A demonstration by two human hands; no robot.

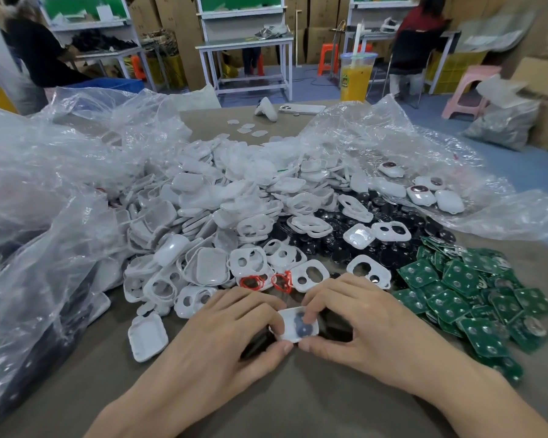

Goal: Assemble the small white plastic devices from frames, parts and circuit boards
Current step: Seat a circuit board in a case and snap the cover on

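Together, both hands pinch a small white rounded-rectangular plastic shell (286, 320) just above the near middle of the brown table (298, 403). The left hand (231, 327) curls its fingers (274, 324) over the shell's left edge, with the thumb closing in from the near side. The right hand (358, 317) grips the right edge with its thumb, while a bent fingertip (309, 313) presses on the dark round disc (301, 330) seated inside the shell.

Just beyond the knuckles lie two red plastic rings (250, 282) among white two-holed plastic frames (309, 275). A heap of white plastic trays (203, 216) spreads to the left, and black round parts (339, 245) lie behind. Green square circuit boards (475, 298) are piled beside the right hand. Crumpled clear plastic bags (45, 191) flank the heap.
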